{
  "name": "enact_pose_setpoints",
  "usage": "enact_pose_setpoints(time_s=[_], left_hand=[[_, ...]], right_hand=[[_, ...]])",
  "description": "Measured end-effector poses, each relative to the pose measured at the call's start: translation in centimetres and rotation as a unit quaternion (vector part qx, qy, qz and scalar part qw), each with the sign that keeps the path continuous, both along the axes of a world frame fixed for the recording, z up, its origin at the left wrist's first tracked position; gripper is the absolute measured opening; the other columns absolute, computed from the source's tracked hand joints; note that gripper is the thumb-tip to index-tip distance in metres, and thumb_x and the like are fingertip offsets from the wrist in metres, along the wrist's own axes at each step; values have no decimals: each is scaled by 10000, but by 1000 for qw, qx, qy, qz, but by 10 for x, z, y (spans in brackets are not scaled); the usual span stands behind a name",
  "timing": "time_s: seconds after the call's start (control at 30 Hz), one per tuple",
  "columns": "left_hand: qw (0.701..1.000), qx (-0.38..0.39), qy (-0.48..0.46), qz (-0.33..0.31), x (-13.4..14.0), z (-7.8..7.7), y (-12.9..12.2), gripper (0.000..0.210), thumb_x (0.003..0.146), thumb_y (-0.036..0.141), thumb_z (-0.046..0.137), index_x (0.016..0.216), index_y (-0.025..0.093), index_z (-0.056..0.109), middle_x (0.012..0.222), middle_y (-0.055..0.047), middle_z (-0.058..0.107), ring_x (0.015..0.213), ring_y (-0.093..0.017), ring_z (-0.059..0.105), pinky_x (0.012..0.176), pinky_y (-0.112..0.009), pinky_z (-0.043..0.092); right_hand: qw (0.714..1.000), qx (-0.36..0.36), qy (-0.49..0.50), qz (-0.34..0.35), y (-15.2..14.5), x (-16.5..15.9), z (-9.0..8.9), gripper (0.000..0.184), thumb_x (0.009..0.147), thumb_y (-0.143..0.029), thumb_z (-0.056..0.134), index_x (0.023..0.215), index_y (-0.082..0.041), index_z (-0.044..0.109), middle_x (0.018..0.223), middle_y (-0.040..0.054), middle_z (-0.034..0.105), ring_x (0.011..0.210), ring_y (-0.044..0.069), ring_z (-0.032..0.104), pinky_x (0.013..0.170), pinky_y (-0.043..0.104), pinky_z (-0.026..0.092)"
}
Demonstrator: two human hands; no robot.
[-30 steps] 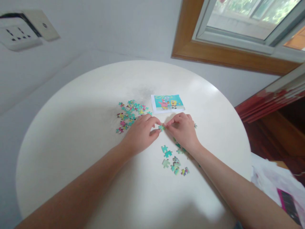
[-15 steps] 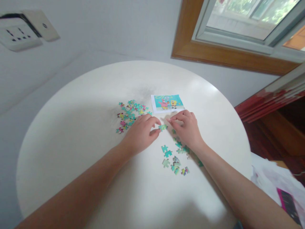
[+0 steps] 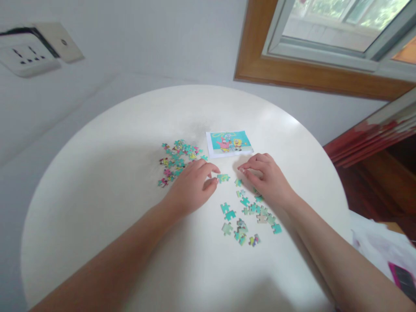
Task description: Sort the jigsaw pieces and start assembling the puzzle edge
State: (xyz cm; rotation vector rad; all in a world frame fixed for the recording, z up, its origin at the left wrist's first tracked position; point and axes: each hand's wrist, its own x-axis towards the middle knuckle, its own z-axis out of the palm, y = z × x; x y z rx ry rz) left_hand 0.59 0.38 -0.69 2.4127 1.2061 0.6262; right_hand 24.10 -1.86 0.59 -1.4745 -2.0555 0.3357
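The right hand [image 3: 264,175] had been drawn back, whether pinching anything could not be told, and the puzzle block [image 3: 223,178] was left beside the left hand's [image 3: 194,185] parted thumb and finger.

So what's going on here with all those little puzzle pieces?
A person has both bare hands over jigsaw pieces on a white table. The left hand has its thumb and fingers at one end of a small green-and-yellow bit of puzzle. The right hand is just beside it, with no piece clearly showing in its fingers. A jumbled pile lies by the left hand, more pieces lie nearer the person, and a cartoon picture lies beyond the hands.
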Motion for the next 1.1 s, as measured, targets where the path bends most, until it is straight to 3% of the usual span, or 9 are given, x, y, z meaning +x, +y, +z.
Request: enact_pose_setpoints(time_s=[0.23,0.63,1.1], left_hand=[[1000,22,9,10,1,-1,-1,240,848,312,630,1064,214,594,925,-40,579,914,-220,566,868,-367,457],[1000,18,22,9,1,1,-3,252,846,281,625,1089,232,578,947,-36,573,908,-219,555,854,-367,454],[1000,22,19,8,1,0,-3,204,848,246,603,1048,215,571,935,-42,577,922,-224,559,857,-376,456]], right_hand=[[1000,-11,9,-1,0,-3,2,228,857,-187,532,915,-220,749,888,63,655,901,231,550,847,383,422],[999,-10,46,-27,2,0,1,199,847,-175,526,873,-221,717,862,45,689,894,218,590,834,378,426],[999,-19,44,-6,1,-3,1,229,836,-137,519,899,-220,724,846,44,674,891,227,571,847,388,436]])
